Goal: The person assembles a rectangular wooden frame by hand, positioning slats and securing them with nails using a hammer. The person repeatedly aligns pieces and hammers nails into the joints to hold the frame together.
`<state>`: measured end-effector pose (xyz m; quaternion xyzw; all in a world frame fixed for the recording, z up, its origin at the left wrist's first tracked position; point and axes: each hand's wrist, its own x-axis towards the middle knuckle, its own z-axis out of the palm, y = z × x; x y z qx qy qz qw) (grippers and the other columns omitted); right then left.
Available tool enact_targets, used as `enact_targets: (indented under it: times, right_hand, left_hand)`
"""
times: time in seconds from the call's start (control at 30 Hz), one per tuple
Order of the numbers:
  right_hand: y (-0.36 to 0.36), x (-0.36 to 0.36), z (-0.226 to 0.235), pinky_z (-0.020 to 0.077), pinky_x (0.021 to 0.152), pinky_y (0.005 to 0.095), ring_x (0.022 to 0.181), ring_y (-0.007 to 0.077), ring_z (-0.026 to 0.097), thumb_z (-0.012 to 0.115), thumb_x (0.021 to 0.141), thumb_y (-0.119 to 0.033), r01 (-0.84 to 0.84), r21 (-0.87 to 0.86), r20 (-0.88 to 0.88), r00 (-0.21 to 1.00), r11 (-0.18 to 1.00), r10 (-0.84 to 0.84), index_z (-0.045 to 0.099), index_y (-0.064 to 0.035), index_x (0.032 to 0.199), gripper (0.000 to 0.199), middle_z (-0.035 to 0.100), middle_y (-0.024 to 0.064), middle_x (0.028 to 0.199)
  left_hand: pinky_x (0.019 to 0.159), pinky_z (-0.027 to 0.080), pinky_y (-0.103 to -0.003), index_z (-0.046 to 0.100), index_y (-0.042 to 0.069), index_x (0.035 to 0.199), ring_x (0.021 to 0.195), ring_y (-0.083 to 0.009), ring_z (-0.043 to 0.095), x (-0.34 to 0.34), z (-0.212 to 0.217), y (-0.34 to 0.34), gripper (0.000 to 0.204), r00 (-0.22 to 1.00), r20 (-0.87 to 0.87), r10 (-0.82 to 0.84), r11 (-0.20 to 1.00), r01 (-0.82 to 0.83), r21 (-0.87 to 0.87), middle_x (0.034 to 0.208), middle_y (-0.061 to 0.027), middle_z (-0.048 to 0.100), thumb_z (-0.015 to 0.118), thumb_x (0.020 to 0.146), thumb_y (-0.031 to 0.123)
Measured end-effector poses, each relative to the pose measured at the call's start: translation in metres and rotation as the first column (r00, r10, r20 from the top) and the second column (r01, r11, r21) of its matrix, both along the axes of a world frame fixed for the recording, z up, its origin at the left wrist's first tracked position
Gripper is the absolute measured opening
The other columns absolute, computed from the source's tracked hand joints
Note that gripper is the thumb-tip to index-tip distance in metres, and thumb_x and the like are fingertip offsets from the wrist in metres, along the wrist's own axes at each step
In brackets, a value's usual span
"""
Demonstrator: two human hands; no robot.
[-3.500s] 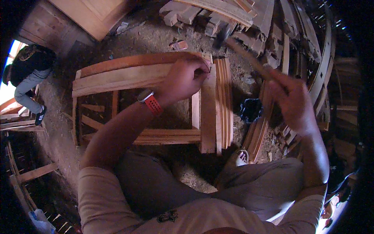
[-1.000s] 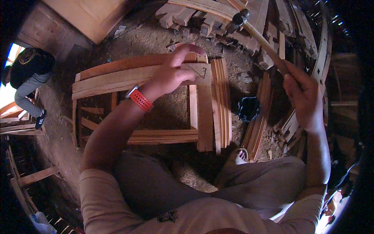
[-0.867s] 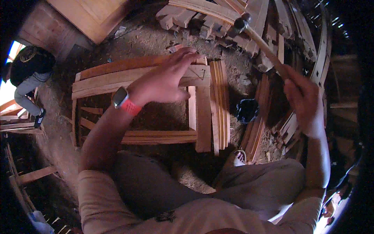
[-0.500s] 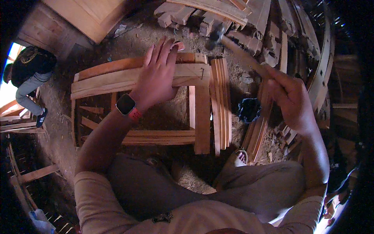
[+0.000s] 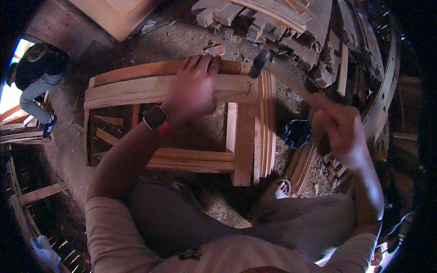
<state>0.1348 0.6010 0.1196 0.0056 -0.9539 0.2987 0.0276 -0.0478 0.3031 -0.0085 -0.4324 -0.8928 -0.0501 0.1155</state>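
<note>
Seen from above, looking down over bent knees in grey trousers [image 5: 191, 223] at a wooden frame [image 5: 182, 118] lying flat on a dusty dirt floor [image 5: 182, 41].

Left hand [image 5: 193, 88] laid flat, palm down, on the frame's top rails, fingers [image 5: 202, 63] spread and reaching over the far edge; pressing the wood, not pinching it. Watch [image 5: 155, 117] with a dark square face and a red strap on that wrist.

Right hand [image 5: 339, 129] clenched tight around the wooden handle of a hammer [image 5: 282, 75]. Handle slanting up and left from the fist, blurred. Dark hammer head at the frame's top right corner, just at the joint where the top rail meets the right upright; contact not clear through the blur.

Compared with half a second earlier: left hand in much the same flat press on the top rails, now slid slightly toward the right corner; hammer head lower, down at the corner rather than raised above it. One second earlier: left hand curled at that corner, hammer lifted high over the scrap pile.

Around: heap of wood offcuts [image 5: 273, 18] beyond the frame, curved slats [image 5: 382, 100] stacked at right, a dark cloth [image 5: 298, 133] beside the frame's right upright, a white shoe [image 5: 281, 187] below it. Another person [image 5: 38, 77] crouched at far left.
</note>
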Motion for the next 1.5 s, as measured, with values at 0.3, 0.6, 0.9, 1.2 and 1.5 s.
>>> enact_targets:
  times: [0.3, 0.6, 0.9, 1.2, 1.5]
  right_hand:
    - [0.010, -0.004, -0.004, 0.0488, 0.067, 0.0239, 0.078, 0.0092, 0.060, 0.054, 0.105, -0.010, -0.201, 0.147, -0.151, 0.963, 0.969, 0.223, 0.058, 0.0046, 0.137, 0.036, 0.070, 0.0098, 0.093]
    - [-0.010, 0.006, -0.002, 0.0535, 0.070, 0.0384, 0.078, 0.0193, 0.068, 0.058, 0.101, -0.007, -0.139, 0.240, -0.039, 0.988, 0.961, 0.152, 0.065, 0.0046, 0.126, 0.029, 0.074, 0.0132, 0.091]
    - [-0.005, 0.008, 0.009, 0.0424, 0.109, 0.0417, 0.128, 0.0293, 0.059, 0.055, 0.103, -0.010, -0.095, 0.213, 0.210, 0.976, 0.972, 0.049, 0.059, 0.0026, 0.137, 0.037, 0.068, 0.0191, 0.128]
    - [0.002, 0.008, 0.001, 0.0541, 0.085, 0.0369, 0.096, 0.0232, 0.067, 0.057, 0.102, -0.008, -0.078, 0.241, 0.008, 0.997, 0.967, 0.079, 0.060, 0.0024, 0.136, 0.036, 0.073, 0.0126, 0.107]
    - [-0.004, 0.020, -0.016, 0.0524, 0.088, 0.0354, 0.104, 0.0267, 0.069, 0.052, 0.105, -0.012, 0.247, -0.664, -0.001, 0.943, 0.706, -0.332, 0.059, 0.0009, 0.139, 0.037, 0.074, 0.0144, 0.106]
  left_hand:
    - [0.113, 0.038, -0.049, 0.046, -0.011, 0.140, 0.126, -0.0384, 0.053, -0.001, -0.002, 0.003, 0.084, 1.000, 0.005, -0.010, 0.998, 0.009, 0.055, 0.136, -0.0240, 0.052, 0.073, 0.065, 0.017]
    - [0.113, 0.040, -0.050, 0.048, -0.007, 0.140, 0.125, -0.0417, 0.053, 0.002, 0.006, 0.004, 0.084, 0.994, 0.108, -0.004, 0.999, 0.000, 0.043, 0.134, -0.0245, 0.054, 0.075, 0.063, 0.015]
    - [0.114, 0.039, -0.049, 0.049, -0.007, 0.139, 0.124, -0.0391, 0.051, 0.000, -0.002, 0.001, 0.086, 0.998, 0.055, -0.011, 0.999, 0.009, 0.051, 0.130, -0.0223, 0.053, 0.077, 0.061, 0.018]
    - [0.110, 0.041, -0.049, 0.053, -0.007, 0.130, 0.122, -0.0376, 0.054, -0.002, -0.006, 0.003, 0.075, 0.999, -0.007, -0.048, 0.996, 0.049, 0.079, 0.127, -0.0209, 0.056, 0.077, 0.064, 0.020]
    - [0.111, 0.040, -0.049, 0.054, -0.009, 0.127, 0.122, -0.0380, 0.054, -0.002, -0.009, 0.004, 0.071, 0.999, -0.013, -0.040, 0.996, 0.041, 0.078, 0.125, -0.0214, 0.057, 0.077, 0.067, 0.023]
